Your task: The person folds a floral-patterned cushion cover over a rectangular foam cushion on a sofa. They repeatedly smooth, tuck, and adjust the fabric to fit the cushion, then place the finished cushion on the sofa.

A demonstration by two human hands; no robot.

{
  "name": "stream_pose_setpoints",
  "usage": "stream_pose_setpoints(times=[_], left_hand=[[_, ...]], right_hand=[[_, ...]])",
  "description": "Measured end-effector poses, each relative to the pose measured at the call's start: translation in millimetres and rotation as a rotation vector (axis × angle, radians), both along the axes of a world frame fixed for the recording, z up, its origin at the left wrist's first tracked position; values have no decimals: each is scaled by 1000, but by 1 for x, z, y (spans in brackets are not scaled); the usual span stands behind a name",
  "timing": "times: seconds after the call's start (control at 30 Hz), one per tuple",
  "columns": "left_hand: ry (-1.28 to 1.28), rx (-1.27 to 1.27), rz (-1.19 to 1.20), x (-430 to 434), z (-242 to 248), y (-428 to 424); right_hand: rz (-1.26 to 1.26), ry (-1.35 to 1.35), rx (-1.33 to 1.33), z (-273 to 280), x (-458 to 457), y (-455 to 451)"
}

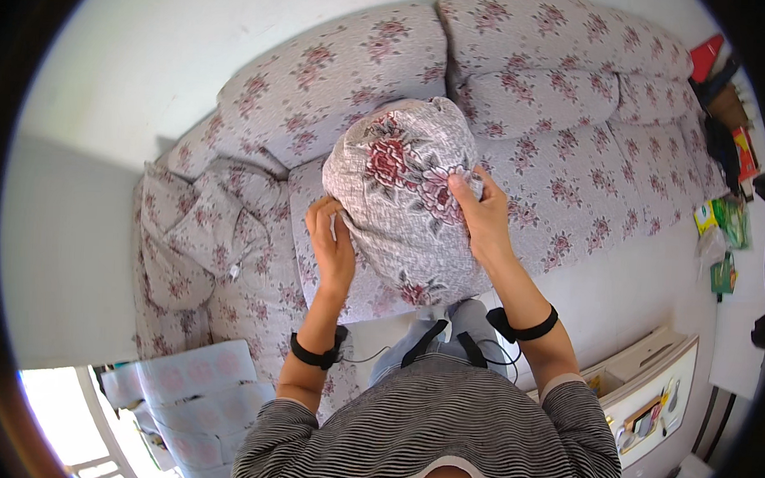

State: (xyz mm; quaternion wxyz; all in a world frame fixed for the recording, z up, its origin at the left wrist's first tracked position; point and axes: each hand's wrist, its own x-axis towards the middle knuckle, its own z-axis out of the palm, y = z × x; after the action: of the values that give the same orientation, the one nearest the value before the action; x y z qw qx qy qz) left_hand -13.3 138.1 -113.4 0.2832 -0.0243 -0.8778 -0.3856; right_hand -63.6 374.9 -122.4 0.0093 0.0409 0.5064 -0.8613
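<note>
A plump, light grey cushion [389, 239] with large red and pink woven flowers rests on the seat of a floral fabric sofa, tilted against its backrest. My left hand [332, 237] pinches the cloth at the cushion's left edge between thumb and fingers. On the right side my right hand [484, 211] grips the cushion, its thumb lying on the front face over a pink flower and its fingers curled at the edge, partly hidden.
Floral sofa pillows [187, 232] lie at the left corner of the sofa, and another pillow [539, 102] leans at the right back. A low table [677, 388] with small items stands at lower right. A padded bluish cover [194, 384] with pink circles is at lower left.
</note>
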Motion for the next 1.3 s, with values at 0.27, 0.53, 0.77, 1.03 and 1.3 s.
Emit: stream_pose_setpoints(times=[0.27,0.53,0.77,1.03,1.3], left_hand=[[-157,359,47,29,2,-43],[-78,259,128,21,-13,-64],[47,-15,155,10,-10,-52],[-26,38,171,14,2,-40],[-63,110,228,15,-5,-25]], right_hand=[[656,-33,-181,-11,-35,-15],[269,805,999,17,-61,-23],[122,926,870,61,-86,-9],[826,694,1007,83,-155,-60],[908,1273,926,81,-164,-114]])
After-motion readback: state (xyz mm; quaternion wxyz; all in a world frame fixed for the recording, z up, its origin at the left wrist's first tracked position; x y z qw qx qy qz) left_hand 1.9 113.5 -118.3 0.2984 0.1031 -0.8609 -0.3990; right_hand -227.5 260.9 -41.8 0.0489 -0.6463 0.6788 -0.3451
